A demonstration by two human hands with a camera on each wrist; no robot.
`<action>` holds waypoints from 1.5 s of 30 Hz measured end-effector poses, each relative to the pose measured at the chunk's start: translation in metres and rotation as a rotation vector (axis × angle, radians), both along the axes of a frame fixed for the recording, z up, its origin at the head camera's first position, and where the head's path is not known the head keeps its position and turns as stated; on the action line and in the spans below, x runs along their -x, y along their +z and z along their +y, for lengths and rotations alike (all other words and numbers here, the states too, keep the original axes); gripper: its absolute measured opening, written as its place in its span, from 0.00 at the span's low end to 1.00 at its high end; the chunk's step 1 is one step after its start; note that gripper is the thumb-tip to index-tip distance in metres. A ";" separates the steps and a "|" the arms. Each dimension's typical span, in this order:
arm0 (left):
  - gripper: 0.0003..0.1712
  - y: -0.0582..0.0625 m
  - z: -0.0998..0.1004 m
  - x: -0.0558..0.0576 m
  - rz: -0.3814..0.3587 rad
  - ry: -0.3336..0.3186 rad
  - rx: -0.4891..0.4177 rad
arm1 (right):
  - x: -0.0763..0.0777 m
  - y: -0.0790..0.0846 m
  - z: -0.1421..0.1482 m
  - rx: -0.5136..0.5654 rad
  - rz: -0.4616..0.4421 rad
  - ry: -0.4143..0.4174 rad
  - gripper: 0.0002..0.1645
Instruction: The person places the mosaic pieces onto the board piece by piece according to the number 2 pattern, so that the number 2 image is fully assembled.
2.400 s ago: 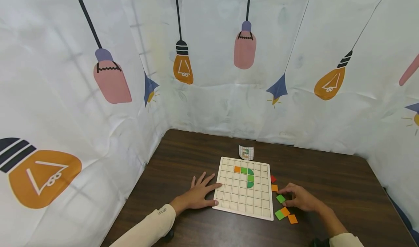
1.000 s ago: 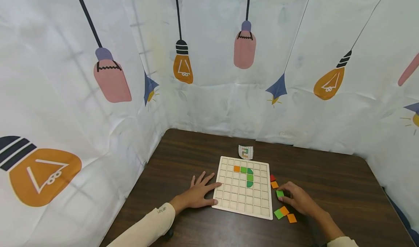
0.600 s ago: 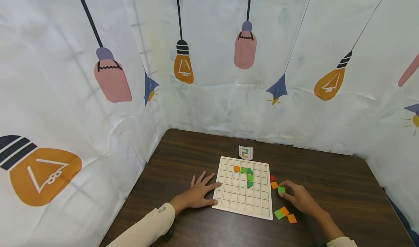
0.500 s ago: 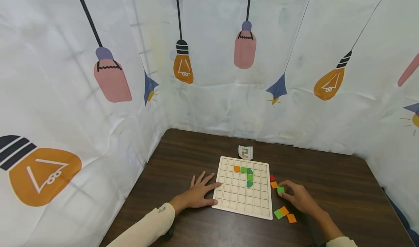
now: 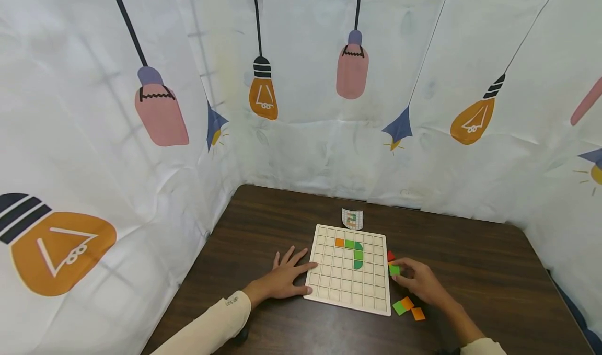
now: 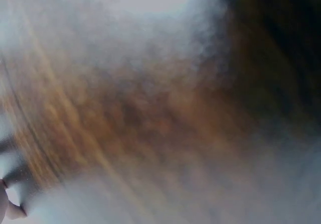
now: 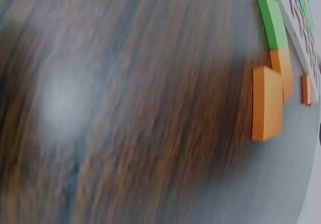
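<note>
My left hand (image 5: 284, 282) lies with spread fingers at the left edge of a pale gridded board (image 5: 329, 287), thumb and a fingertip touching its rim. Set in the grid are an orange square tile (image 5: 339, 242), green square tiles (image 5: 358, 255) and dark green rounded tiles (image 5: 358, 265). Just off the board's right edge, my right hand (image 5: 425, 282) pinches a green square tile (image 5: 394, 270) between thumb and fingers. That tile partly covers an orange one; a red tile (image 5: 391, 255) lies behind. The left wrist view is mostly blurred table.
Nearer me lie a loose green tile (image 5: 399, 307) and orange tiles (image 5: 418, 313), also seen in the right wrist view as an orange block (image 7: 267, 103). Beyond the board sits a small printed pattern card (image 5: 352, 219). A patterned white curtain (image 5: 301, 156) backs the dark wooden table (image 5: 273, 208).
My right hand has taken the green tile from among the loose ones, lifted it, and moved it left toward the board's edge. My left hand has stayed in place.
</note>
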State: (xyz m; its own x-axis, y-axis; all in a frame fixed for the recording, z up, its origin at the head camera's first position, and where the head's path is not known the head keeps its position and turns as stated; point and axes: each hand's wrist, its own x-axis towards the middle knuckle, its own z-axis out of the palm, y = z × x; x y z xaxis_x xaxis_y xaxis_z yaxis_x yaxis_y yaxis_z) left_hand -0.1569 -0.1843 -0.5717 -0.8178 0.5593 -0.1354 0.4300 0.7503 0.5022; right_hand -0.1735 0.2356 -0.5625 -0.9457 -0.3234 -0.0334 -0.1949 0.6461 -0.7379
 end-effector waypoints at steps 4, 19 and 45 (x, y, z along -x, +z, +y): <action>0.39 0.000 0.000 0.000 0.004 -0.005 0.008 | 0.001 0.000 -0.005 0.050 -0.027 0.026 0.19; 0.40 0.001 -0.001 -0.002 0.000 0.003 0.016 | 0.007 -0.001 -0.034 0.245 0.006 0.132 0.18; 0.39 0.000 -0.002 -0.001 -0.003 -0.001 0.018 | 0.010 -0.002 -0.074 0.249 -0.050 0.144 0.19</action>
